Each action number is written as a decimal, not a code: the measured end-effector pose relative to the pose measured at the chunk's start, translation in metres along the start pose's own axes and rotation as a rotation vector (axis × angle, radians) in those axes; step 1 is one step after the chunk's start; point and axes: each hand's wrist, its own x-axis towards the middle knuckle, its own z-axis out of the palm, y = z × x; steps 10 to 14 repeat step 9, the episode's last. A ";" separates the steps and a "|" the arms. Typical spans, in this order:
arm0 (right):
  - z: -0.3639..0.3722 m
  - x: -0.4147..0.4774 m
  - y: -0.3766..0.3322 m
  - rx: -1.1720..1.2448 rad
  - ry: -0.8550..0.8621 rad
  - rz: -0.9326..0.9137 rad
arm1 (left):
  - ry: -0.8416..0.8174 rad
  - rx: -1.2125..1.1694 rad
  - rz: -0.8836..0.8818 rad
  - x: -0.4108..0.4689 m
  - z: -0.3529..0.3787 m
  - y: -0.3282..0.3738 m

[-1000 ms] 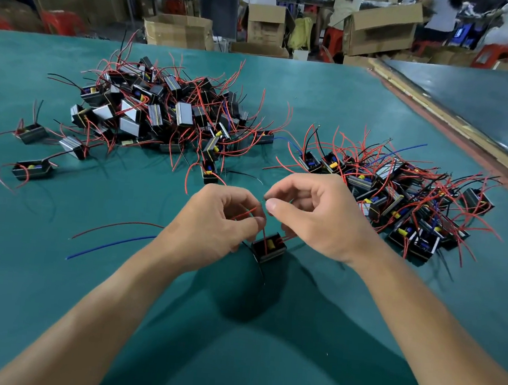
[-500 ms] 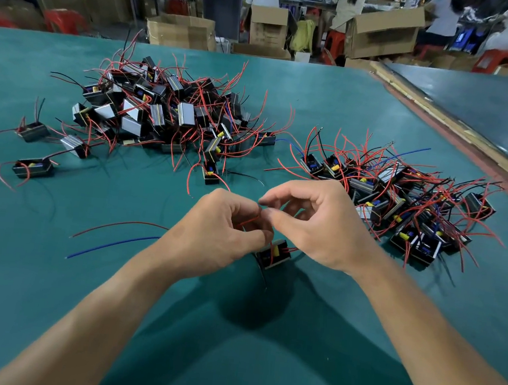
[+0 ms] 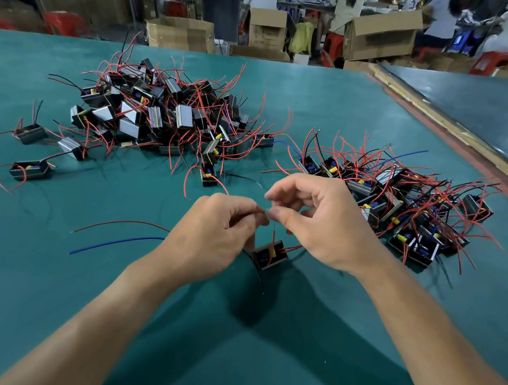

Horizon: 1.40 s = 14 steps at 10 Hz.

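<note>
Left hand (image 3: pixel 217 235) and right hand (image 3: pixel 324 231) both pinch the thin red lead (image 3: pixel 274 236), fingertips meeting just above the small black box-shaped module (image 3: pixel 271 256), low between the wrists over the teal table mat (image 3: pixel 49 280). The twisting looks underway, not finished. 2 piles of similar modules wait: far heap (image 3: pixel 166 117), right heap (image 3: pixel 402 204).

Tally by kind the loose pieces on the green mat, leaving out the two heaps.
Stray modules at the left: 3
Worked module, its lead pinched by left hand and right hand: 1
Red wire: 1
Blue wire: 1
Total: 6
The edge module at the far heap counts with that heap.
</note>
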 end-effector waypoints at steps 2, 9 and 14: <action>0.004 -0.001 0.001 -0.066 -0.003 -0.016 | -0.059 0.014 0.053 -0.007 0.006 0.004; -0.003 -0.001 0.001 -0.191 -0.108 0.034 | 0.094 0.015 0.084 -0.002 0.004 -0.002; -0.003 -0.001 0.001 -0.191 -0.108 0.034 | 0.094 0.015 0.084 -0.002 0.004 -0.002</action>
